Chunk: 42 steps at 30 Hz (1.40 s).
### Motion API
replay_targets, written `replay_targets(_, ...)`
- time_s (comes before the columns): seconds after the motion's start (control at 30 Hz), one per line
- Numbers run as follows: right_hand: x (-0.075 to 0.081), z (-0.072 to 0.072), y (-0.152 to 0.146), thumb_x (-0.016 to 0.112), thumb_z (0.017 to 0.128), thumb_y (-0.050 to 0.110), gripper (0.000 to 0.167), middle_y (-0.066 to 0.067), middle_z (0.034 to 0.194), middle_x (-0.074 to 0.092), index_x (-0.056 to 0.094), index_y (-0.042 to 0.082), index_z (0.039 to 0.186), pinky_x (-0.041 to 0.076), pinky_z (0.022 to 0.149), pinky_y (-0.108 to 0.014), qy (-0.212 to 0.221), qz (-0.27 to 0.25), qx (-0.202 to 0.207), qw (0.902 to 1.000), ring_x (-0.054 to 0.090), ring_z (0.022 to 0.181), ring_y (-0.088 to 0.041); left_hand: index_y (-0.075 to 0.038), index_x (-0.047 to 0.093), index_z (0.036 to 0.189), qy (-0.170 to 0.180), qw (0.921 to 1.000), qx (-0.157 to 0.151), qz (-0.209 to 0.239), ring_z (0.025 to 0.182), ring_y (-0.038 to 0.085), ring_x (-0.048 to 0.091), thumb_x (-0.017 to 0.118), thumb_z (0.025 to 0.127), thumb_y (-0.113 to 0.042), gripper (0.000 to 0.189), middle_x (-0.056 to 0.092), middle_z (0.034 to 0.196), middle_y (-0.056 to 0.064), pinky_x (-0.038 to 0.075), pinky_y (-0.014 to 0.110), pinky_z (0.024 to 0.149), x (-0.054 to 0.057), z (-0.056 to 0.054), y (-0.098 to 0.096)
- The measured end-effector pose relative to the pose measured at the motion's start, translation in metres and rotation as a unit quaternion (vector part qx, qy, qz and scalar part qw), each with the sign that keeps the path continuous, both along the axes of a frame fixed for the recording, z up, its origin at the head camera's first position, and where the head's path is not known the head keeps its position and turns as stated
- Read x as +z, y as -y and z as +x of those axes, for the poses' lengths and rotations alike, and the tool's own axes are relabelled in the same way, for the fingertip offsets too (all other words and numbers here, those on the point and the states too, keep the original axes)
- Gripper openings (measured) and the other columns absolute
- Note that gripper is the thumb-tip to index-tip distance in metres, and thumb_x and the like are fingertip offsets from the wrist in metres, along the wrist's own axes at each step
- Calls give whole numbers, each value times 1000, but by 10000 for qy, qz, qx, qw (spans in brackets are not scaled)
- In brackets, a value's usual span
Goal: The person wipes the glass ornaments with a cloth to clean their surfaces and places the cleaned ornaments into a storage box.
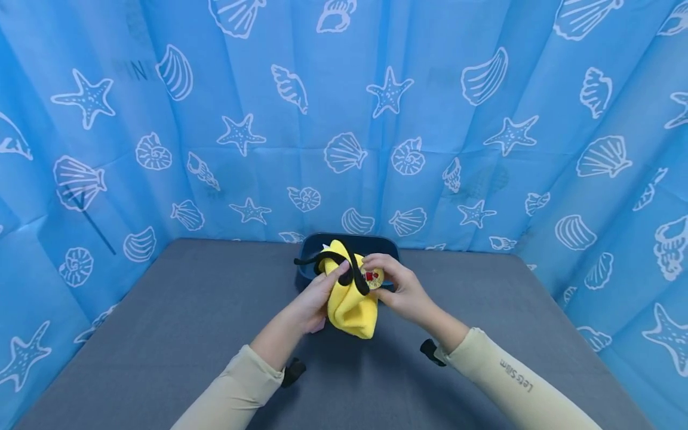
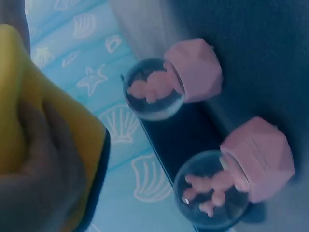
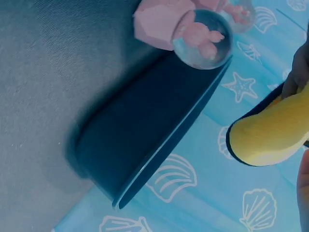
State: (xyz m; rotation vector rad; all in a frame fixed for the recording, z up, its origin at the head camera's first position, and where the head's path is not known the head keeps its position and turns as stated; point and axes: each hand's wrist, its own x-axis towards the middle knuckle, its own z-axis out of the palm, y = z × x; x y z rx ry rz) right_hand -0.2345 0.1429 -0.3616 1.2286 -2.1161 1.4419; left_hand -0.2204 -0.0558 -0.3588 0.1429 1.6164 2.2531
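A soft yellow cloth item point(image 1: 352, 313) with black straps and a round badge point(image 1: 372, 278) is held up in both hands. My left hand point(image 1: 309, 304) grips its left side, thumb pressed over the front beside the straps. On the other side, my right hand point(image 1: 405, 289) pinches it near the badge, fingers at the top and thumb below. In the left wrist view a dark edging runs along the yellow cloth point(image 2: 72, 111), and the left fingers are partly sunk in its folds. Cloth hides much of the left fingers in the head view.
Behind the cloth stands a dark blue bin point(image 1: 371, 240) on the grey table point(image 1: 226, 310). Two snow globes with faceted pink bases, an upper one point(image 2: 195, 70) and a lower one point(image 2: 258, 159), stand near it. A blue shell-patterned curtain point(image 1: 344, 119) surrounds the table.
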Motion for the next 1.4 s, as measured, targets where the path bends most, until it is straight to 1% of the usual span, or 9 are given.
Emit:
replay_targets(0.13,-2,2,2,61,75,-28,48,-23,125,53,57,-4,116,53,87,-35,-83,221,-65,9997,51,119,-17,0,47,128,89,9987,493,-67,92,12,63,57,97,-39,51,63,108,5,50,32,88,-2,1,-6)
replay_targets(0.23,-1,3,4,63,82,-19,46,-23,128,52,52,-6,125,51,91,-36,350,333,-73,9988,51,119,-26,-1,46,129,91,9959,896,-55,94,14,62,59,97,-37,50,63,111,8,50,34,89,-5,1,-8)
replay_targets(0.4,3,5,5,69,89,2,51,-22,124,53,44,-7,132,49,93,-39,909,555,-394,9935,53,111,-33,-3,44,133,-77,9930,1170,-132,99,17,60,59,97,-37,51,60,117,11,46,39,95,-6,2,-9)
replay_targets(0.67,1,5,5,71,81,-10,44,-18,108,58,53,-7,120,54,80,-34,223,471,-249,9983,53,92,-21,-3,45,131,125,9897,1425,113,101,20,60,61,96,-34,50,59,119,13,48,37,92,-2,1,-9)
replay_targets(0.83,1,5,3,73,81,-5,43,-21,114,58,54,-6,119,52,85,-27,-11,275,84,9996,55,99,-19,-3,48,127,343,9870,1563,157,95,17,62,65,94,-34,49,61,113,10,51,32,88,2,-1,-7)
replay_targets(0.97,4,6,0,71,84,-2,42,-24,120,55,53,-6,121,51,89,-28,145,160,361,9991,54,109,-16,-2,52,124,503,9835,1688,406,91,13,64,66,92,-39,52,63,107,7,52,26,84,3,-3,-3)
replay_targets(1.1,7,6,-2,66,86,-11,44,-27,120,54,47,-11,125,47,94,-24,540,-40,469,9974,54,114,-13,-1,55,123,603,9842,1499,726,90,10,65,63,93,-44,53,64,103,3,52,22,82,3,-1,1)
replay_targets(1.2,7,4,-4,62,85,-17,46,-29,119,53,44,-13,127,46,95,-22,637,-210,409,9969,54,113,-10,-2,55,125,621,9885,1107,821,90,8,64,59,95,-47,55,65,101,-1,52,21,81,3,1,3)
replay_targets(1.4,6,1,-6,63,80,-22,48,-30,124,50,48,-12,125,48,91,-23,172,-19,439,9989,53,113,-10,-3,51,127,579,9969,66,521,90,9,63,53,97,-50,56,64,99,-3,50,24,83,3,4,2)
